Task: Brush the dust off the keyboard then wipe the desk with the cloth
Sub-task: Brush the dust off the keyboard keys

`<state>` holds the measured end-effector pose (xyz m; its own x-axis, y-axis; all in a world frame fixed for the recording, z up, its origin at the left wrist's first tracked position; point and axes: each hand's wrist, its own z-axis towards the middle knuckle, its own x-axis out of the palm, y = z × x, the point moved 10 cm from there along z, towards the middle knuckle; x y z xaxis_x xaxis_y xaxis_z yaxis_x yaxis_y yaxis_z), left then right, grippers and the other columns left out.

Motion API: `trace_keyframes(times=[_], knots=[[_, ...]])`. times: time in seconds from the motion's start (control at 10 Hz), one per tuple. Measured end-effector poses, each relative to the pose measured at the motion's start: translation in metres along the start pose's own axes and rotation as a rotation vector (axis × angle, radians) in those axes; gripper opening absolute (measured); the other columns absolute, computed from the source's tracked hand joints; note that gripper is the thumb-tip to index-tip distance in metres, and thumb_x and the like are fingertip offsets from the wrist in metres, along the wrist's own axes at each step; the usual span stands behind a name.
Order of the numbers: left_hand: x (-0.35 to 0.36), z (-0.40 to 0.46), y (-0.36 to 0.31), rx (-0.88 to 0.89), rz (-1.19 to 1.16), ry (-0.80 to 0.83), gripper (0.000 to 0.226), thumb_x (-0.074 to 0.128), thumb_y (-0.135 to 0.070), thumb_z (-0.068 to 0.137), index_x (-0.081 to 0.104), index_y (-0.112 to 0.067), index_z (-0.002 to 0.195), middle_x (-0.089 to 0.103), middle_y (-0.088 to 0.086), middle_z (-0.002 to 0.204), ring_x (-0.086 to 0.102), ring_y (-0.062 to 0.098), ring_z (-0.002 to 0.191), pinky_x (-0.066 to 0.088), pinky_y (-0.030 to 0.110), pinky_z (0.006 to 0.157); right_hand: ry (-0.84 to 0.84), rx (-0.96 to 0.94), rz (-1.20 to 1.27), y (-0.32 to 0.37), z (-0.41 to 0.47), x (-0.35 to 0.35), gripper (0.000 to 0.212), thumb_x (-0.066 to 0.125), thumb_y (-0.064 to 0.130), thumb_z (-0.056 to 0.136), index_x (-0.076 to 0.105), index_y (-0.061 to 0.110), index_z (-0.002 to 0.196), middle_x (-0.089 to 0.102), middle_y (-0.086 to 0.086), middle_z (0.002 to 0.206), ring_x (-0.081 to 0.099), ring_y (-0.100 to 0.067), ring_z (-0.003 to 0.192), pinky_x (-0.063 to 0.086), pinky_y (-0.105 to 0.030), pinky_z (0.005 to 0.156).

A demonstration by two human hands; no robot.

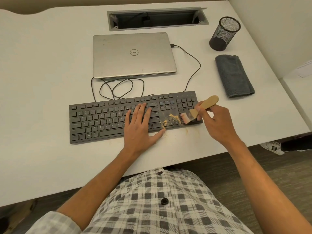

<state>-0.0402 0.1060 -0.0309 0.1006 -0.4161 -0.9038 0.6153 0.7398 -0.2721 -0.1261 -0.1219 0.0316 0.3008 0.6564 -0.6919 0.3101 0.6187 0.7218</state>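
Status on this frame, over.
Left hand flat on black keyboard. Right hand grips wooden brush, sweeping tan dust. Folded grey cloth untouched.

The left hand (pixel 141 125) is lying flat on the black keyboard (pixel 108 119), fingers straight. The right hand (pixel 214 120) is gripping a wooden brush (pixel 200 108), its bristles touching yellowish dust (pixel 166 121) among the right-hand keys. A folded grey cloth (pixel 233 76) is lying on the white bench (pixel 42 81), near a mesh cup (pixel 224 33).

Black keyboard (pixel 118 118), tan dust (pixel 170 118), grey cloth (pixel 233 76), silver laptop (pixel 133 54).
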Motion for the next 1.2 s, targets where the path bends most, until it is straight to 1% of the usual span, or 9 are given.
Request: trace_keyframes(times=[0.2,0.3,0.4,0.5,0.7,0.9,1.0,1.1,1.2], knots=[[0.0,0.0,0.0,-0.001,0.004,-0.003,0.087,0.055,-0.073,0.086,0.053,-0.009,0.144,0.043,0.013,0.157,0.038,0.03,0.146,0.025,0.055,0.12,0.039,-0.029,-0.02,0.007,0.003,0.004,0.031,0.049,0.039,0.099,0.07,0.019,0.109,0.069,0.009,0.084,0.065,-0.014,0.082,0.053,-0.046,0.077],[0.0,0.0,0.0,-0.001,0.007,-0.004,0.087,0.055,-0.073,0.086,0.053,-0.009,0.144,0.043,0.013,0.157,0.038,0.03,0.146,0.025,0.055,0.12,-0.013,-0.083,-0.028,0.02,0.012,-0.002,0.027,0.047,0.039,0.1,0.069,0.024,0.1,0.07,0.006,0.088,0.065,-0.017,0.081,0.053,-0.046,0.073],[-0.001,-0.001,0.0,-0.002,-0.002,-0.001,0.087,0.055,-0.073,0.086,0.053,-0.009,0.144,0.043,0.013,0.157,0.038,0.03,0.146,0.025,0.055,0.12,0.058,-0.154,-0.071,0.04,0.028,0.01,0.022,0.045,0.041,0.101,0.065,0.033,0.097,0.07,0.004,0.085,0.064,-0.018,0.081,0.051,-0.043,0.075],[-0.001,0.0,0.0,-0.006,-0.001,0.002,0.087,0.054,-0.073,0.086,0.053,-0.009,0.144,0.043,0.013,0.157,0.038,0.03,0.147,0.025,0.055,0.12,0.138,-0.163,-0.159,0.042,0.033,0.021,0.03,0.042,0.048,0.099,0.065,0.03,0.105,0.068,0.001,0.08,0.063,-0.019,0.076,0.051,-0.044,0.074],[-0.001,-0.001,0.0,-0.002,0.016,-0.012,0.087,0.055,-0.073,0.086,0.054,-0.009,0.143,0.044,0.014,0.156,0.04,0.031,0.145,0.024,0.053,0.121,0.248,-0.12,-0.302,0.032,0.022,0.02,0.035,0.046,0.042,0.099,0.069,0.017,0.09,0.068,-0.006,0.077,0.059,-0.022,0.069,0.049,-0.045,0.071],[-0.001,-0.001,0.0,-0.005,0.014,-0.008,0.086,0.055,-0.073,0.085,0.053,-0.009,0.143,0.043,0.013,0.157,0.038,0.03,0.146,0.024,0.054,0.121,0.129,-0.196,-0.257,0.053,0.032,0.018,0.032,0.044,0.042,0.101,0.068,0.021,0.102,0.067,-0.002,0.075,0.06,-0.019,0.067,0.049,-0.041,0.067],[-0.001,-0.001,0.0,-0.004,0.008,-0.007,0.086,0.054,-0.073,0.086,0.053,-0.009,0.143,0.043,0.013,0.157,0.038,0.03,0.146,0.024,0.054,0.121,0.145,-0.2,-0.331,0.053,0.032,0.024,0.032,0.043,0.041,0.101,0.067,0.02,0.104,0.067,-0.002,0.075,0.06,-0.02,0.068,0.05,-0.041,0.067],[-0.001,-0.001,0.0,-0.003,0.011,-0.008,0.087,0.053,-0.074,0.086,0.053,-0.009,0.143,0.043,0.013,0.157,0.039,0.03,0.145,0.023,0.053,0.122,0.196,-0.155,-0.411,0.041,0.028,0.026,0.037,0.043,0.042,0.1,0.067,0.015,0.092,0.066,-0.005,0.073,0.06,-0.023,0.067,0.05,-0.042,0.066],[-0.002,-0.001,0.002,-0.005,-0.002,-0.001,0.086,0.051,-0.074,0.087,0.053,-0.009,0.144,0.043,0.012,0.157,0.038,0.03,0.146,0.022,0.052,0.123,0.215,-0.125,-0.409,0.037,0.022,0.022,0.041,0.044,0.045,0.099,0.066,0.012,0.089,0.066,-0.006,0.074,0.061,-0.023,0.068,0.051,-0.043,0.066]])
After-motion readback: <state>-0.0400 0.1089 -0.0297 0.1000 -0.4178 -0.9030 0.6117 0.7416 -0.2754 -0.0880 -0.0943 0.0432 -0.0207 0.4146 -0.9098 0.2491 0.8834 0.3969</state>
